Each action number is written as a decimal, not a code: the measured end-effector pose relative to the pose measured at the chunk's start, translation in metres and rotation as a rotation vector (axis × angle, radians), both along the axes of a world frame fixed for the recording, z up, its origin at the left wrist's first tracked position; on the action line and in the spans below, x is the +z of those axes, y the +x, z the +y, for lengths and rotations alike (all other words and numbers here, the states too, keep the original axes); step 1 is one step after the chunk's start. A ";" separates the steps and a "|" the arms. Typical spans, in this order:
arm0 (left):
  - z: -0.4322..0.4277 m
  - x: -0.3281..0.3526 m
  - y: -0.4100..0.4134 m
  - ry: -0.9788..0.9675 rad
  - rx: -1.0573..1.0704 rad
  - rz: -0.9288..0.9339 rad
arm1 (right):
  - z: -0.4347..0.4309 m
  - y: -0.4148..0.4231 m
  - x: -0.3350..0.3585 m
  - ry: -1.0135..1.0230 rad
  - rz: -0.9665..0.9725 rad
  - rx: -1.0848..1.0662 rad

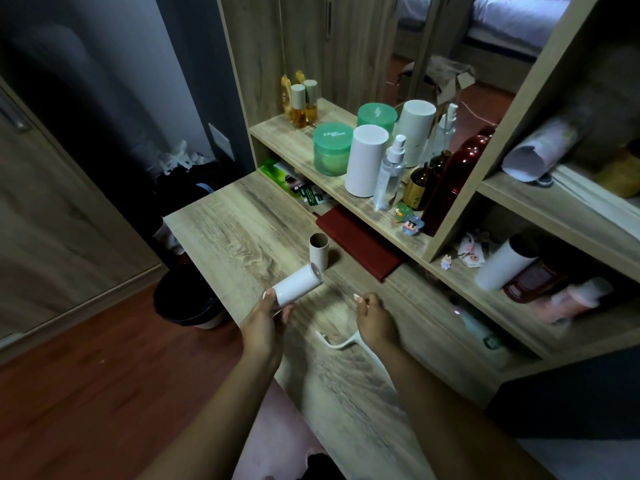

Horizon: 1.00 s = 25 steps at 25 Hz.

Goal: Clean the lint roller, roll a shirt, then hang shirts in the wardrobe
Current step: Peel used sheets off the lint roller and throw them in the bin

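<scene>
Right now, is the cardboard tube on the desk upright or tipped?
Upright. The cardboard tube stands on end on the desk, open mouth up, just beyond the white roll held in the left hand.

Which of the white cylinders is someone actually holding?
The white roll gripped in the left hand. The upright cylinder and the leaning cylinder rest apart, untouched.

Bare desk (221, 230): open passage toward 10 o'clock.
Cardboard tube (317, 249): upright, blocks 12 o'clock.
Red notebook (360, 244): flat at 1 o'clock.
Shelf (277, 133): bottles crowd it beyond the notebook.
Lint roller handle (341, 342): lies at 5 o'clock.
</scene>
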<state>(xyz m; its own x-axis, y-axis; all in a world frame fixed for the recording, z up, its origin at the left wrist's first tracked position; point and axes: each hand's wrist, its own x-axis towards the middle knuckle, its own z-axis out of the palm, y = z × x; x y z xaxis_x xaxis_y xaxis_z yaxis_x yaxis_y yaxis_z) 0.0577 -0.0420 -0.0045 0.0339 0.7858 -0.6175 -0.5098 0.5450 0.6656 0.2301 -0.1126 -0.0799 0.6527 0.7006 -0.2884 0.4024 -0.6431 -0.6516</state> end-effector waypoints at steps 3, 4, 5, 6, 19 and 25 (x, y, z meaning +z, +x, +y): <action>0.000 0.003 0.001 0.017 -0.022 0.004 | -0.003 -0.002 -0.001 -0.112 -0.257 0.029; 0.000 0.003 0.001 0.017 -0.025 0.005 | -0.004 -0.002 0.001 -0.125 -0.300 0.038; 0.000 0.002 0.002 0.016 -0.026 0.006 | -0.004 -0.002 0.005 -0.129 -0.334 0.037; -0.001 0.001 0.002 0.016 -0.027 0.009 | -0.004 -0.002 0.009 -0.112 -0.370 0.023; -0.006 0.001 0.006 0.065 -0.085 0.066 | 0.021 -0.010 0.077 0.511 0.501 0.311; -0.002 0.001 -0.005 0.059 -0.023 0.065 | 0.027 -0.003 0.064 0.488 0.321 0.284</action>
<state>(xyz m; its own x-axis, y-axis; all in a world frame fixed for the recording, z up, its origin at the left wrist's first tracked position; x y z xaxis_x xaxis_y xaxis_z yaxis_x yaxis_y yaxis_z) 0.0524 -0.0442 -0.0036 0.0138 0.8203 -0.5718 -0.4526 0.5151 0.7279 0.2271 -0.0851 -0.0155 0.3566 0.9332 -0.0434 0.2499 -0.1401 -0.9581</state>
